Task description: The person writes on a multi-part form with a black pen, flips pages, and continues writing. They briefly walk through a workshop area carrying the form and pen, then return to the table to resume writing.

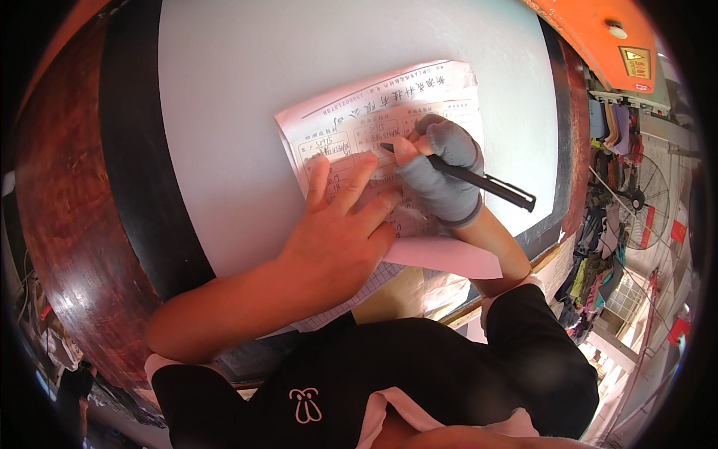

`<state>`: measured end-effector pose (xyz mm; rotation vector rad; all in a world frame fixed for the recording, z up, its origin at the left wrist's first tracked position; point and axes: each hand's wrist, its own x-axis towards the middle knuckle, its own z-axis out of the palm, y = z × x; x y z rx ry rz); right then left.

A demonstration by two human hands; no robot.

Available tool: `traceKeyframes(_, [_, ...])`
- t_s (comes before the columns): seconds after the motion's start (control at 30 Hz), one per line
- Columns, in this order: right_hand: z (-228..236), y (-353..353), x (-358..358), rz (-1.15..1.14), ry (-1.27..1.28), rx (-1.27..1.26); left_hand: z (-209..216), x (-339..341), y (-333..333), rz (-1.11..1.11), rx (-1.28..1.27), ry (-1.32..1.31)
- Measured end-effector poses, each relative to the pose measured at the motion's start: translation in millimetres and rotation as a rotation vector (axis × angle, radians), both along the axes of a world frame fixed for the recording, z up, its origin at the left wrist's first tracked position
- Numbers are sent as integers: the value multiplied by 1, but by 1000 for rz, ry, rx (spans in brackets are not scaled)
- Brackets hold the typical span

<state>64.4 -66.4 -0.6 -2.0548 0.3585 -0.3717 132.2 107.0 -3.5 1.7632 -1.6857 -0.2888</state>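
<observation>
A pale printed form [441, 82] with boxes and handwriting lies on the white tabletop panel [239, 60]. My left hand [333, 232] rests flat on its lower left part, fingers spread, covering some of the writing. On the right, my right hand [441, 168] wears a grey fingerless glove. It is closed around a black pen [490, 183], whose tip meets the form within a middle box. The pen slants down to the right, its clip end outward. A pink sheet [449, 254] sticks out below the form, and a grid-lined sheet [351, 293] shows under my left wrist.
Brown paper or card [393, 295] lies at the table's near edge. Black strips border the white panel, with a reddish-brown wooden table edge [75, 187] at left. An orange machine [598, 37] stands at far right. Beyond it are a fan [637, 198] and hanging cloths [591, 262].
</observation>
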Motion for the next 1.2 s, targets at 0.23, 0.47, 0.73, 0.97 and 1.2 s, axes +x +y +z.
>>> traceKeyframes(0.23, [4,-1,1,-20,-46,-58,0,0,0,-7,8,0])
traceKeyframes(0.47, [8,1,3,26,-77,-61,-1,0,0,-14,6,8])
traceKeyframes(0.73, [4,-1,1,11,-64,-27,-1,0,1,-7,-7,10])
traceKeyframes(0.97, [0,0,2,-5,-88,17,-2,0,1,-18,-9,-4])
traceKeyframes(1.2, [-3,-1,-1,-41,-108,41,-2,1,2,-47,-15,-63])
